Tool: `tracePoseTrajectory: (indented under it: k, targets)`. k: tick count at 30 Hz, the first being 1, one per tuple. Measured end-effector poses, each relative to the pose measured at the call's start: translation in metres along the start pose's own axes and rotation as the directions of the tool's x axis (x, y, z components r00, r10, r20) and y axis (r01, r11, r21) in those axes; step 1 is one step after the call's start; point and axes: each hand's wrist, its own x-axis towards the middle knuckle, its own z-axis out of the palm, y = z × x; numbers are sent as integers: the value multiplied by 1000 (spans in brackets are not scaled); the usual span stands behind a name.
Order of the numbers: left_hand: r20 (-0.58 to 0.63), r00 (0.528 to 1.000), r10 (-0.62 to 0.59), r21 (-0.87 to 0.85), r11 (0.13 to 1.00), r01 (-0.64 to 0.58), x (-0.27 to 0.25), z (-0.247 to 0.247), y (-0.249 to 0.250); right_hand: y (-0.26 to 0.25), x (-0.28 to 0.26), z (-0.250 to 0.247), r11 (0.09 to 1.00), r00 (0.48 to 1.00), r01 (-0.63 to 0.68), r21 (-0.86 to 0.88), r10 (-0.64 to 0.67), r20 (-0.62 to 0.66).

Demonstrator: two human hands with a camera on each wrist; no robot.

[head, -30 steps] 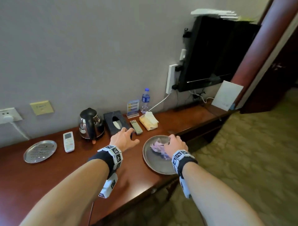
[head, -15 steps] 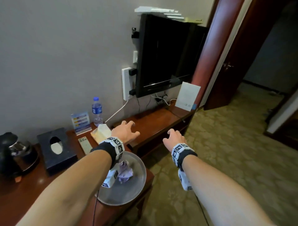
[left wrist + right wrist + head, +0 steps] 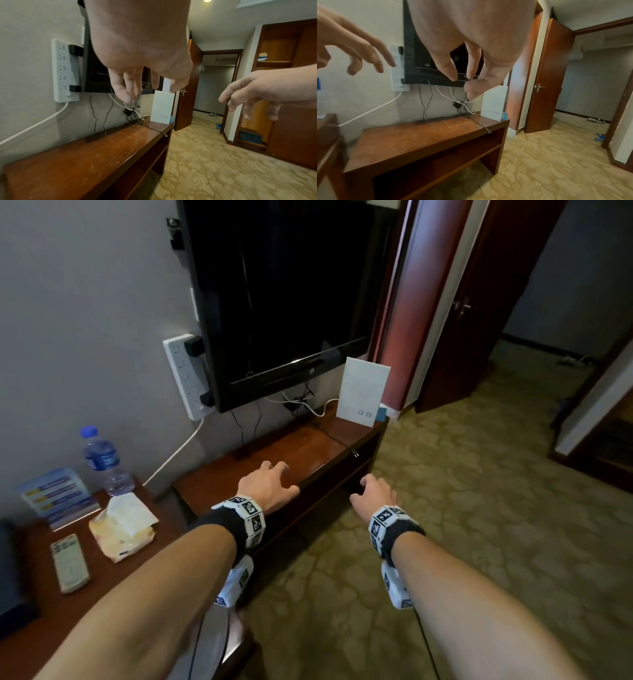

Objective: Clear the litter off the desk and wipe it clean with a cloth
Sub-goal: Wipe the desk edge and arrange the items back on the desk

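Observation:
My left hand (image 3: 272,474) hovers with loosely spread fingers over the front edge of the lower desk section (image 3: 274,446) and holds nothing. My right hand (image 3: 370,486) floats just right of it, in front of the desk and above the carpet, fingers relaxed and empty. In the left wrist view the left hand's fingers (image 3: 123,92) hang loose over the bare, scuffed desk top (image 3: 96,159). The right wrist view shows the right hand's fingers (image 3: 450,70) also slack. A sliver of the metal tray (image 3: 214,631) shows under my left forearm; its contents are hidden.
On the higher desk part at the left lie a tissue pack (image 3: 121,525), a remote (image 3: 70,563), a water bottle (image 3: 102,460) and a leaflet stand (image 3: 54,494). A wall TV (image 3: 284,296), power strip (image 3: 185,378), cables and a white panel (image 3: 363,392) stand behind. Carpet and an open doorway lie to the right.
The view has swung right. Both hands have left the tray with the crumpled paper and moved right, over the lower desk section; the kettle and tissue box have slid out of sight.

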Motion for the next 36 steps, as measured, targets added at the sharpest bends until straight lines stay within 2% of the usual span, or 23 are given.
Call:
tracePoseTrajectory:
  k: [7, 15, 21, 31, 36]
  targets:
    - [16, 998, -54, -1, 999, 54, 85, 23, 113, 93, 97, -54, 1000, 999, -17, 7, 17, 42]
    - [-1, 996, -93, -1, 996, 93, 185, 21, 193, 147, 212, -111, 1000, 997, -13, 21, 11, 77]
    - [7, 994, -108, -13, 994, 108, 279, 32, 224, 146, 312, -127, 999, 998, 25, 19, -27, 56]
    - [-24, 994, -105, -92, 990, 102, 490, 45, 257, 139, 517, -148, 997, 997, 64, -37, -62, 50]
    - [-18, 991, -132, -79, 988, 130, 558, 44, 268, 130, 600, -160, 995, 994, 89, -49, -86, 65]
